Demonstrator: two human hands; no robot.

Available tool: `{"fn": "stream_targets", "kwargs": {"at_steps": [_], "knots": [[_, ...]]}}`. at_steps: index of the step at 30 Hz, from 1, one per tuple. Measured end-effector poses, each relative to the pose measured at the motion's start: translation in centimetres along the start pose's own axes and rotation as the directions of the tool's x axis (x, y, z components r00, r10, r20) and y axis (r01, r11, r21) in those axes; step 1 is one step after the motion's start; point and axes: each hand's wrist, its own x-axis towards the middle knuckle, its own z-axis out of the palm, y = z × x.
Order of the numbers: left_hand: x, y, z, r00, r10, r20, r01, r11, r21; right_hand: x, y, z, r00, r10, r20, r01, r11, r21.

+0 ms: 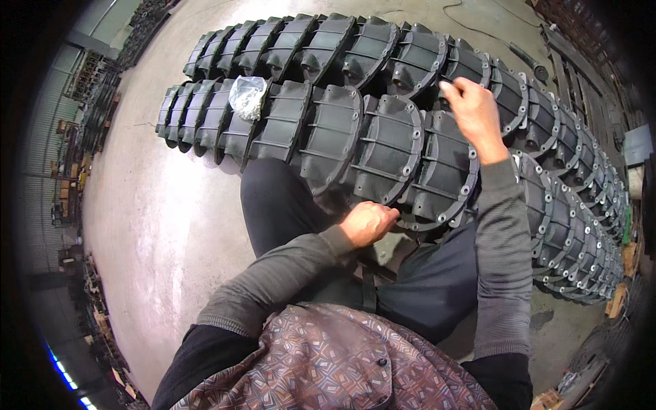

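Two long rows of dark grey ribbed housings, curved with holed flanges, stretch in front of me. My left hand [371, 223] is closed at the lower flange of a housing [387, 147] in the nearer row. Its fingertips meet the flange edge, and what they grip, if anything, is hidden. Raised over the rows, my right hand [471, 113] is closed with thumb and fingers together, close to the housings of the farther row [418, 58]. Whatever it pinches is too small to make out. A clear plastic bag [248, 97] of small pale pieces rests on the nearer row.
The rows bend toward me at right, where more housings [577, 219] stand close together. A cable with a dark tool [529, 60] lies on the concrete floor [147, 205] beyond. Racks with parts [72, 157] line the left wall; wooden pallets [574, 82] lie at far right.
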Motion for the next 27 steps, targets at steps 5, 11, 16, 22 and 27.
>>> {"fn": "stream_targets", "kwargs": {"at_steps": [5, 11, 16, 22, 27], "knots": [[-2.9, 2.7, -2.3, 0.987, -0.087, -0.135, 0.091, 0.996, 0.026, 0.2, 0.6, 0.3, 0.995, -0.044, 0.091, 0.043, 0.999, 0.012], [-1.7, 5.6, -5.0, 0.998, -0.009, -0.061, 0.007, 0.999, -0.038, 0.6, 1.5, 1.3, 0.992, -0.070, 0.104, 0.065, 0.997, 0.044], [1.3, 6.2, -7.8, 0.993, 0.114, -0.017, -0.111, 0.987, 0.115, 0.5, 2.3, 3.1, 0.969, -0.163, 0.185, 0.161, 0.987, 0.028], [3.5, 6.3, -16.1, 0.921, 0.149, -0.361, -0.180, 0.982, -0.053, 1.1, -2.2, 8.2, 0.926, -0.001, 0.376, -0.078, 0.978, 0.194], [3.0, 4.9, -19.4, 0.747, 0.046, -0.663, -0.350, 0.875, -0.334, 5.5, -11.2, 18.3, 0.842, -0.309, 0.442, 0.159, 0.925, 0.344]]}}
